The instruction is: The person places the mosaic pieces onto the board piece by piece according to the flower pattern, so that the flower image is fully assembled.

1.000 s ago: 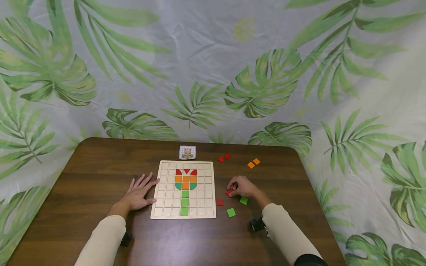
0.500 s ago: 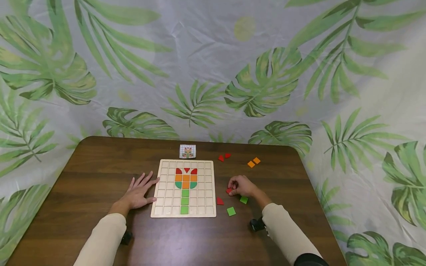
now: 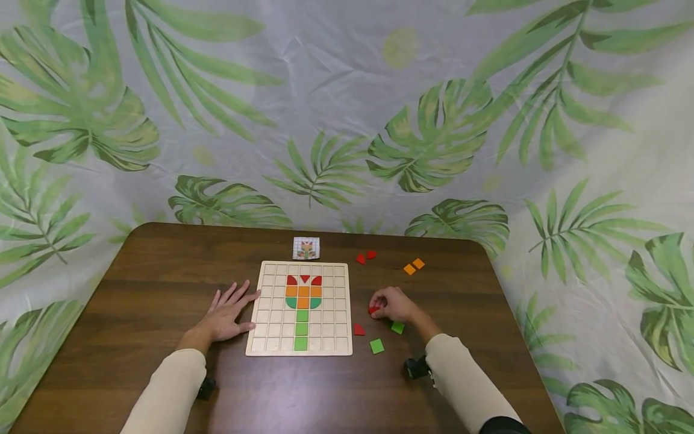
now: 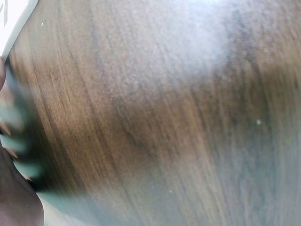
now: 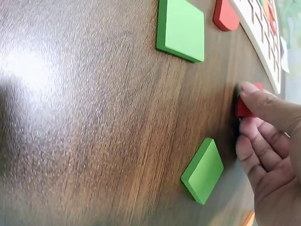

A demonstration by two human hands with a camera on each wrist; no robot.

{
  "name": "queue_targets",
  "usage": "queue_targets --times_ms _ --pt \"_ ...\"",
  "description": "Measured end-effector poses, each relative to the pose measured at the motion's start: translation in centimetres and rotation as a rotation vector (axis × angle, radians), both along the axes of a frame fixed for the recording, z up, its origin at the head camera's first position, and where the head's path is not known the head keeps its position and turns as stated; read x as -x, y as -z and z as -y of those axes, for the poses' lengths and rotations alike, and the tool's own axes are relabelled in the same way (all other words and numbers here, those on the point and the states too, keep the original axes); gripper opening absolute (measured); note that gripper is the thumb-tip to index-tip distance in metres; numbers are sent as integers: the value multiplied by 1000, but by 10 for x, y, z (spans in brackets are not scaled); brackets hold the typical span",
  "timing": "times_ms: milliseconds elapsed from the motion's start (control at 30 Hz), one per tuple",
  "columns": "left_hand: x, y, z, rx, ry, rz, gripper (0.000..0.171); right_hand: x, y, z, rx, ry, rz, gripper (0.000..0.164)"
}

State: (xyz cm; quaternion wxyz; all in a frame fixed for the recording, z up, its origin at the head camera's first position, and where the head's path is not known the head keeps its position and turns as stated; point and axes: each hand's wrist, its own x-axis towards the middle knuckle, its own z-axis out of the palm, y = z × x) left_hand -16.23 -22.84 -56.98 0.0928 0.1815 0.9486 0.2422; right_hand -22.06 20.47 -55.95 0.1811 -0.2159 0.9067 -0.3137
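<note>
On the table lies a pale wooden grid board [image 3: 271,331] bearing a tulip of red, orange, teal and green pieces. My left hand [image 3: 223,318] rests flat to its left, fingers spread, with fingertips right at the board's edge. To the right of the board, my right hand [image 3: 394,305] pinches a red piece [image 5: 244,108] between thumb and fingers, close over the table; the fingers partly cover it. Nearest this hand are two green square tiles, one [image 5: 204,172] by the wrist and another [image 5: 182,30] closer to the front. A red quarter-round piece [image 3: 359,330] lies beside the board.
Behind the board sits a small pattern card [image 3: 306,248] printed with a tulip on a grid. Two red pieces [image 3: 361,258] and two orange square tiles [image 3: 409,269] lie toward the back right. A leaf-print cloth [image 3: 325,120] hangs behind the dark wooden table [image 3: 293,398].
My right hand stays in nearly the same spot, its fingers shifting slightly around the red piece, which is now more covered. The left hand and the board have not moved.
</note>
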Motion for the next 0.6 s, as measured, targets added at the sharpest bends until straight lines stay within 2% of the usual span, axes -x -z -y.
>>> queue_targets --times_ms 167,400,600 --pt "2 4 1 3 2 -14 73 0 1 2 60 7 2 12" --pt "2 9 3 -46 9 -23 73 0 3 11 130 6 -13 17" --pt "2 6 2 -12 3 -9 73 -2 0 23 164 55 10 6"
